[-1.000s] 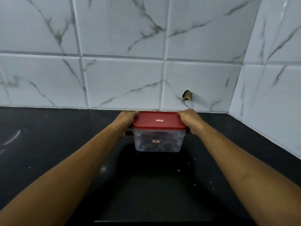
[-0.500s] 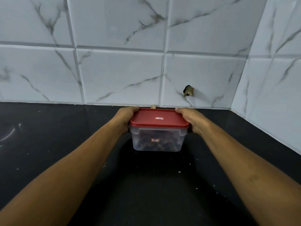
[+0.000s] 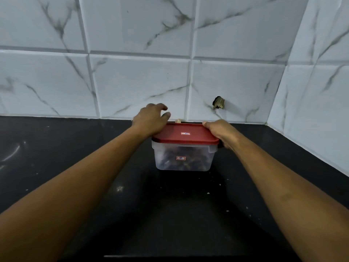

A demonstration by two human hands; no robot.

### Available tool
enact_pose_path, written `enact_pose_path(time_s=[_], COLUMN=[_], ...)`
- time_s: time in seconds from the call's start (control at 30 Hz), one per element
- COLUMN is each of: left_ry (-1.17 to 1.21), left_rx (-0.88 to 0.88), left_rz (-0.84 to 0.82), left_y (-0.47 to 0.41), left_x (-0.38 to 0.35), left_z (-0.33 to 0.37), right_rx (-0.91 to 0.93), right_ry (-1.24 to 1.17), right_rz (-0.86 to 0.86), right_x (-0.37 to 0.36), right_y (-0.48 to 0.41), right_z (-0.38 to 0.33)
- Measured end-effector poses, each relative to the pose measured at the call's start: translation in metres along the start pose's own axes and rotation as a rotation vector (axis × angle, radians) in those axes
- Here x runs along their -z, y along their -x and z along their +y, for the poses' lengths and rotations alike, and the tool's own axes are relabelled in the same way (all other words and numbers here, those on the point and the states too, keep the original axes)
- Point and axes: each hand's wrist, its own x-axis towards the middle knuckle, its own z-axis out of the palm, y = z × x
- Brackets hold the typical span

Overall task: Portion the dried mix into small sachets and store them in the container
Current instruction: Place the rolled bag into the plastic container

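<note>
the container (image 3: 182, 157) sits mid-frame on the tabletop (image 3: 56, 157), right hand (image 3: 219, 133) clamped on its red lid (image 3: 184, 134), left hand (image 3: 151, 120) loosely curled, gripping nothing.

I count one container (image 3: 196, 163) on the one table (image 3: 56, 148), and one red lid (image 3: 200, 134) on top of it. There are two small stickers: one lid sticker (image 3: 185, 133) and one wall sticker (image 3: 180, 158) on the clear front. The dark contents (image 3: 166, 161) are heaped together, so I cannot number the pieces. Two hands are in view, the left hand (image 3: 151, 120) and the right hand (image 3: 220, 132). One small pale object (image 3: 178, 121) shows just behind the lid. One brassy fitting (image 3: 218, 103) sits in the tiled wall. Several white specks (image 3: 208, 193) dot the table.
</note>
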Motion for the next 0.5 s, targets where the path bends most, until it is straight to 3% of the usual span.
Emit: enact_pose_path(time_s=[0.13, 0.23, 0.4, 0.5], left_ry=[-0.047, -0.125, -0.176, -0.186], left_rx=[-0.129, -0.123, -0.121, -0.127], left_rz=[-0.217, -0.362, -0.345, -0.332], left_y=[-0.001, 0.002, 0.002, 0.002], left_x=[-0.012, -0.025, -0.024, -0.028], left_z=[0.019, 0.018, 0.020, 0.017], right_rx=[0.016, 0.067, 0.190, 0.309], right_ry=[0.058, 0.209, 0.605, 0.674], right_rz=[0.025, 0.058, 0.124, 0.212], right_x=[0.000, 0.001, 0.005, 0.008], right_y=[-0.001, -0.006, 0.000, 0.006], right_z=[0.001, 0.003, -0.008, -0.025])
